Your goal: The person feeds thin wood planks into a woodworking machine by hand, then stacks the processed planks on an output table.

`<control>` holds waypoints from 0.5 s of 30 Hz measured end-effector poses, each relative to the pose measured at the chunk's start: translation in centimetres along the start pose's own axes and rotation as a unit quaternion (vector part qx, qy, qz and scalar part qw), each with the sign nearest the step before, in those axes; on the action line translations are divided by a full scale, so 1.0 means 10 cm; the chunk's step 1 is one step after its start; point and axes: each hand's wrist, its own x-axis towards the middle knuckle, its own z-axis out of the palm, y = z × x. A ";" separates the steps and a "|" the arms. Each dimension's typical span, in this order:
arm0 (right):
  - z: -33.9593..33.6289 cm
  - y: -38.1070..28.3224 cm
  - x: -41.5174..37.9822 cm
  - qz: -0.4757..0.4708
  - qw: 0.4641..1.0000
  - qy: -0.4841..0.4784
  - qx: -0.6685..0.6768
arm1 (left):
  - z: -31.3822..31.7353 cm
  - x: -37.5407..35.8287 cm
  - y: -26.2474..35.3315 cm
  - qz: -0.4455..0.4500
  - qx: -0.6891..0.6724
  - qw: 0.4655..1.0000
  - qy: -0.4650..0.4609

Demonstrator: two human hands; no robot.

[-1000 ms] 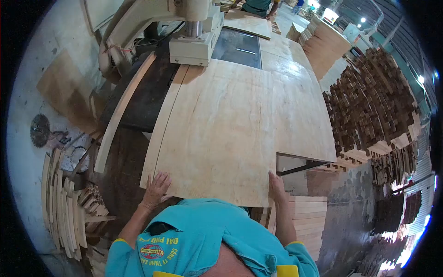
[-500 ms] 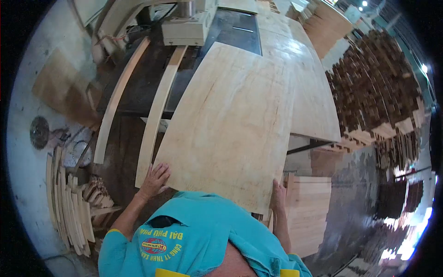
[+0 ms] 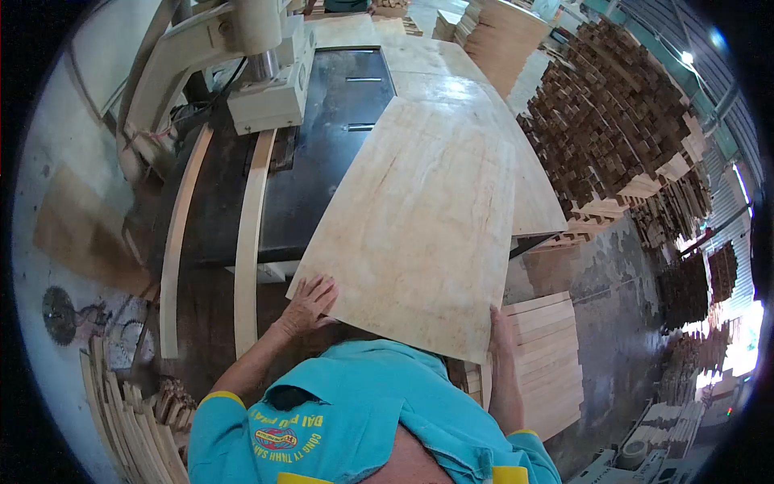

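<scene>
A large pale plywood sheet point(image 3: 419, 218) lies tilted across the dark machine table point(image 3: 322, 145), its near edge against my body. My left hand point(image 3: 306, 306) grips the sheet's near left corner, fingers spread on top. My right hand point(image 3: 501, 335) holds the near right corner from the side. A narrow curved offcut strip point(image 3: 248, 242) lies on the table to the left of the sheet, apart from it. The cream saw head point(image 3: 266, 73) stands above the strip's far end.
A second curved strip point(image 3: 173, 250) lies further left. Curved offcuts point(image 3: 121, 403) are stacked on the floor at lower left. A pile of pale boards point(image 3: 548, 363) sits at my right. Dark wood stacks point(image 3: 613, 121) fill the right side. More plywood point(image 3: 435, 64) lies beyond.
The sheet has been pulled back and swung right, away from the saw head. The cut strip has separated and stays on the table. Both hands kept their grip.
</scene>
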 end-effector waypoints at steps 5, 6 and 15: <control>1.06 -0.64 -0.04 -0.390 0.653 0.094 -0.642 | -0.06 0.76 0.12 -0.015 -0.018 1.000 0.003; 1.17 -0.44 0.12 -0.403 0.631 0.003 -0.663 | -0.06 0.92 0.10 -0.011 -0.031 0.999 0.008; 1.99 -0.47 1.21 -0.380 0.506 -0.110 -0.767 | 0.30 2.12 -0.28 -0.076 -0.078 0.985 0.134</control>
